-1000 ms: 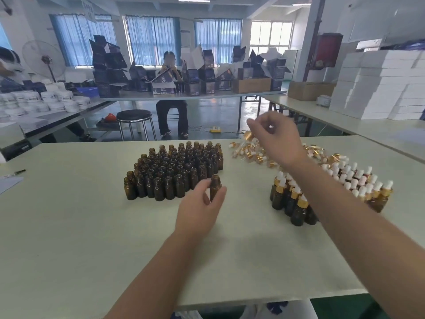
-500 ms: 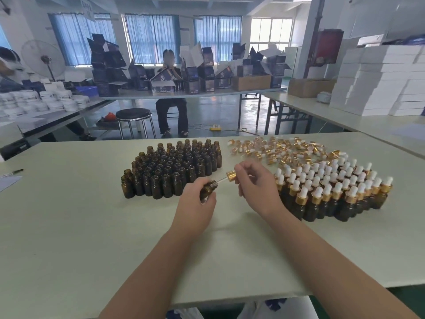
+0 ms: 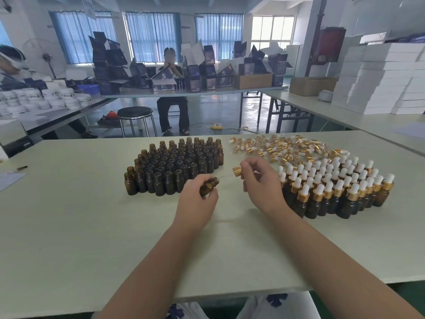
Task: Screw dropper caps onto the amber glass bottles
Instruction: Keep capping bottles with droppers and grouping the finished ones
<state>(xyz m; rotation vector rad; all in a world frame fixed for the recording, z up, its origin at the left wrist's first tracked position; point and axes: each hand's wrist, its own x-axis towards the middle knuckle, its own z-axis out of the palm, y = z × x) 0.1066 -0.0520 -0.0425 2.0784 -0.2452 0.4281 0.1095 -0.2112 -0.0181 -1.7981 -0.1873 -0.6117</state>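
The left hand point(image 3: 195, 203) has its fingers curled round a small amber bottle point(image 3: 207, 186), held just above the worktop point(image 3: 92, 226) and tilted so its open threaded neck points right. The right hand point(image 3: 262, 183) pinches a dropper cap point(image 3: 236, 170) with a gold collar, its thin clear tube aimed at the bottle's mouth.

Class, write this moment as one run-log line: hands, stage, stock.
left hand: holds tilted amber bottle | right hand: pinches dropper cap | stage: pipette at mouth, cap not yet on | stock: uncapped bottles, loose caps
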